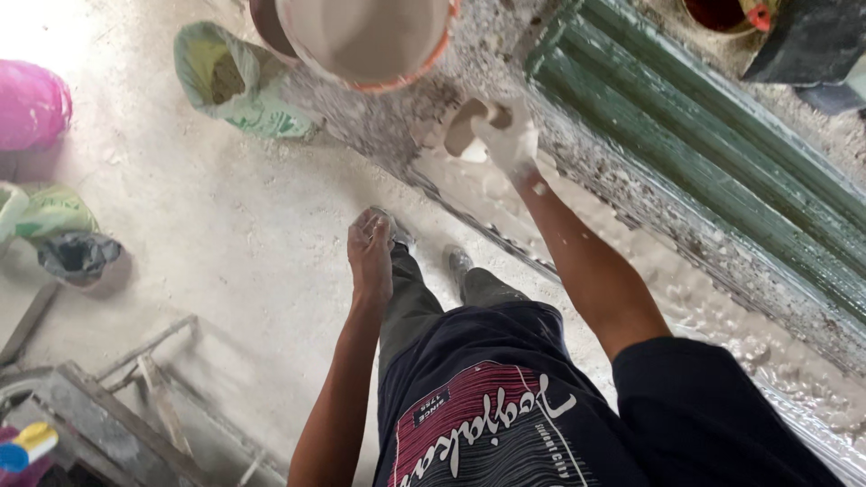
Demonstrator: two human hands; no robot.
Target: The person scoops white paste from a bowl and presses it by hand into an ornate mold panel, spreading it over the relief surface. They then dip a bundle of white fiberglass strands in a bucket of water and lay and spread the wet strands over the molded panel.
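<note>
1. We are spreading wet plaster: our right hand (pixel 510 137), coated white, presses a small pale tool (pixel 467 126) against the rough grey wall strip (pixel 397 117) beside the green ribbed frame (pixel 722 171). The fingers are curled around the tool, though the coating blurs where hand ends and tool begins, so we cannot be sure what kind of tool it is.
2. Our left hand (pixel 370 257) hangs free above the floor (pixel 225 225), fingers loosely folded, holding nothing.
3. We judge the step to be mid-application; the next stroke calls for steady pressure along the strip, keeping clear of the frame's grooves.
4. Textures: the wall is gritty and speckled, the plaster (pixel 722 316) below lies glossy and lumpy, and the floor is dusty and chalk-pale.
5. A round bucket (pixel 361 41) with an orange rim sits at the top, near a soft green sack (pixel 230 81).
</note>
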